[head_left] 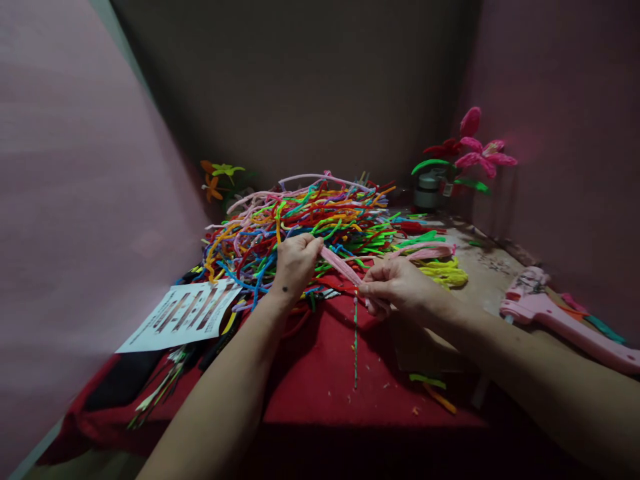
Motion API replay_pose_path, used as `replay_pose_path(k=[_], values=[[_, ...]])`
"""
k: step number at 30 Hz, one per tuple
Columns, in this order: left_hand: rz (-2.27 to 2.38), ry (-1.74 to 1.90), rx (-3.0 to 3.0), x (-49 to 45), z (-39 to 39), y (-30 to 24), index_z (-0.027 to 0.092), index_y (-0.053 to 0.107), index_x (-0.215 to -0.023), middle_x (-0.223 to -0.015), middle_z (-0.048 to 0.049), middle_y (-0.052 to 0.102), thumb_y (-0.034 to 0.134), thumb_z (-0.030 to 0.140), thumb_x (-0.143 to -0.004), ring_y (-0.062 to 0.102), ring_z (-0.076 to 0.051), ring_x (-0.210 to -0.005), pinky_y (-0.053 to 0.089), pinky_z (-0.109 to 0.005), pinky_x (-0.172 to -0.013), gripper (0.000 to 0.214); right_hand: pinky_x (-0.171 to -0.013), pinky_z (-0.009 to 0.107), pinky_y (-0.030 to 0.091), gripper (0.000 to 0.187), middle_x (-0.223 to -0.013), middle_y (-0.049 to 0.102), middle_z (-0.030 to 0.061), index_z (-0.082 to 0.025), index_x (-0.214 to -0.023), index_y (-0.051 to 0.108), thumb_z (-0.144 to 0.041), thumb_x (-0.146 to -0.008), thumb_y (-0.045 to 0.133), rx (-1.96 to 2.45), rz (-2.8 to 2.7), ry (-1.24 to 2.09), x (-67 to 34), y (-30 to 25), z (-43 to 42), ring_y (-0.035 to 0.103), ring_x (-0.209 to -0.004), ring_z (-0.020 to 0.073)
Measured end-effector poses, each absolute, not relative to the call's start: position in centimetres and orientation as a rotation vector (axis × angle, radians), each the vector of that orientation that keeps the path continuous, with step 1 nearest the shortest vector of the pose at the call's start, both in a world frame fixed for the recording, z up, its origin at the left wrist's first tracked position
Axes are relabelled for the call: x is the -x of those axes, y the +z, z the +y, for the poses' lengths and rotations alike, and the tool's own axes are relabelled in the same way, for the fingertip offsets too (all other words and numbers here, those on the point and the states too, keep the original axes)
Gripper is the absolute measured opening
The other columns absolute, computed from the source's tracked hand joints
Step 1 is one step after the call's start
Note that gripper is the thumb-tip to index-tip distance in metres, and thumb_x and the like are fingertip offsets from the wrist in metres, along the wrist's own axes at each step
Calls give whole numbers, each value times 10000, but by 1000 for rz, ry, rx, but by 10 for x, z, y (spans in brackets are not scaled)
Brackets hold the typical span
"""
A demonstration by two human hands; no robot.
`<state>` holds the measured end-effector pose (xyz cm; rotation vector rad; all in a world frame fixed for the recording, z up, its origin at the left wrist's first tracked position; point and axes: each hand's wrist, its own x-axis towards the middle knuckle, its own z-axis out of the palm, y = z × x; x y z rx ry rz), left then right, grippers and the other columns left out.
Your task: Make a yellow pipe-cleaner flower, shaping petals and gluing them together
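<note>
My left hand pinches the upper end of a pink pipe cleaner just in front of a big tangled pile of coloured pipe cleaners. My right hand is closed on the lower end of the same pink piece, and a thin green stem hangs straight down from its fingers over the red cloth.
A printed paper sheet lies at the left on the cloth. A pink glue gun rests at the right. At the back right stands a small metal pot with pink pipe-cleaner flowers; orange and green flowers are back left. Walls close in all round.
</note>
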<state>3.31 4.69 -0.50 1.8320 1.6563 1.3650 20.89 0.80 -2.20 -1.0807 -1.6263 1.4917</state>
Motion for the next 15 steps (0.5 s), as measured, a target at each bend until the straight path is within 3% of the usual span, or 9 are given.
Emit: replay_pose_path(k=[4,8,12,15], values=[[1834,1379,-2153,-33,46,-8,164,435,-452,-432,48,323,503,275,-717,279,-77,-444,222,-243,-494,295,-340,187,293,230,-374,523,-10,-130,-463,526,-242,-658,576,1068,-1636,1494,-209,-21,9,410,-301,58],[1593,1401,-1812,-32,50,-13,156,482,-486,-436,52,333,546,335,-712,279,-63,-421,228,-223,-457,296,-336,188,302,256,-376,532,-3,-130,-447,519,-267,-649,592,1040,-1584,1502,-210,-23,11,418,-302,60],[1125,1239,-1362,-42,49,-17,134,608,-754,-515,31,456,539,496,-710,348,-52,-390,262,-197,-400,371,-331,194,322,232,-388,544,-3,-136,-463,516,-268,-637,595,1003,-1460,1486,-211,-28,15,452,-301,77],[840,1133,-1143,-59,42,-24,116,623,-912,-696,-44,603,576,491,-695,538,-104,-557,407,-225,-525,435,-328,193,326,207,-414,565,-3,-142,-492,511,-266,-642,581,993,-1410,1487,-210,-31,17,466,-306,83]])
